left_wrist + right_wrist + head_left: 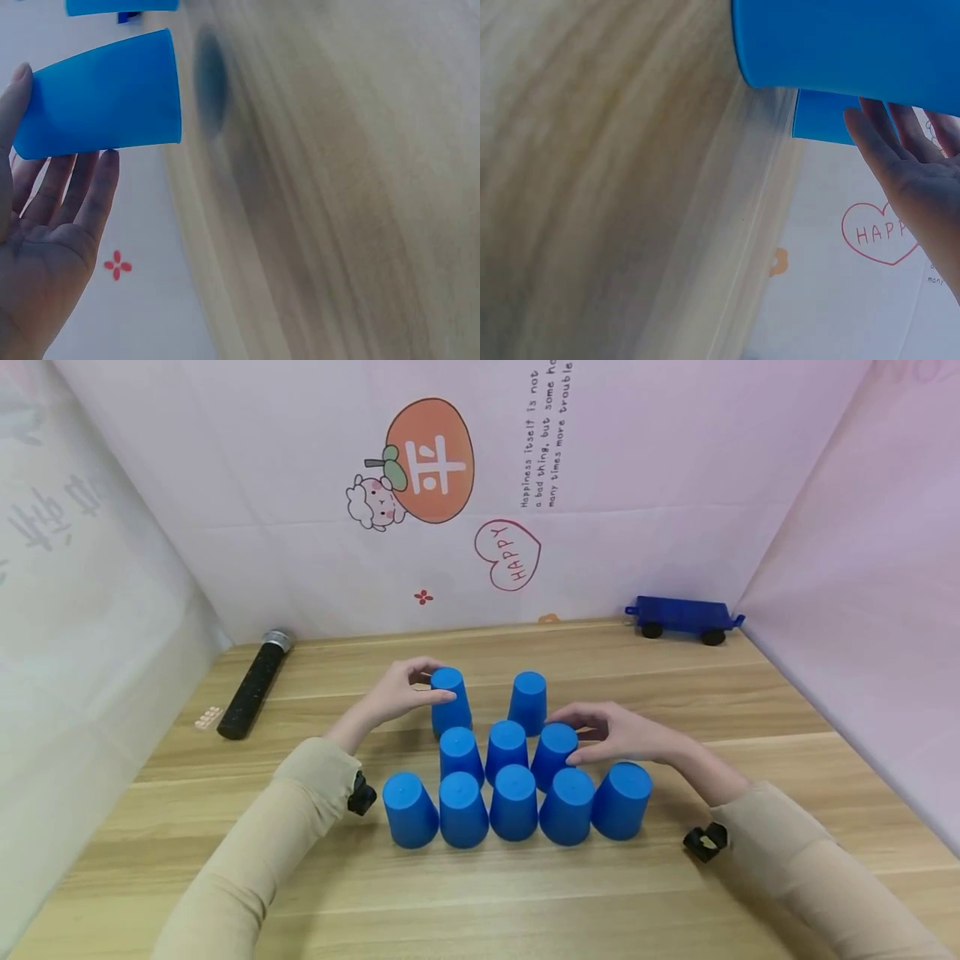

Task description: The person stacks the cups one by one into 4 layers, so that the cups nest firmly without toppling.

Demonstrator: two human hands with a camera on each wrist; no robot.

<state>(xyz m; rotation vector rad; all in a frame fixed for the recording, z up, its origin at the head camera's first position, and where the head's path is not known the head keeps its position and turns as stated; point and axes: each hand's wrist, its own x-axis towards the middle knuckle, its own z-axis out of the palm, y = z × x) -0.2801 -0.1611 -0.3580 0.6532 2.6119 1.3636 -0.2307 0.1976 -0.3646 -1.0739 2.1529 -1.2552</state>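
Observation:
Blue cups stand upside down on the wooden table, with several in a front row (514, 806) and three behind it. My left hand (408, 689) grips a blue cup (450, 703) at the back left, thumb on the near side and fingers behind. The left wrist view shows that cup (105, 97) tilted sideways in the image, its rim apart from a dark shadow. My right hand (618, 732) holds the right cup (553, 756) of the three between thumb and fingers. Just behind its fingertips is another back cup (528, 703). In the right wrist view, a large cup (847, 45) hides the thumb.
A black microphone (255, 685) lies at the back left, beside a small pale item (207, 717). At the back right is a blue toy wagon (682, 617). White printed cloth (300, 552) walls off the back and sides of the table (480, 902).

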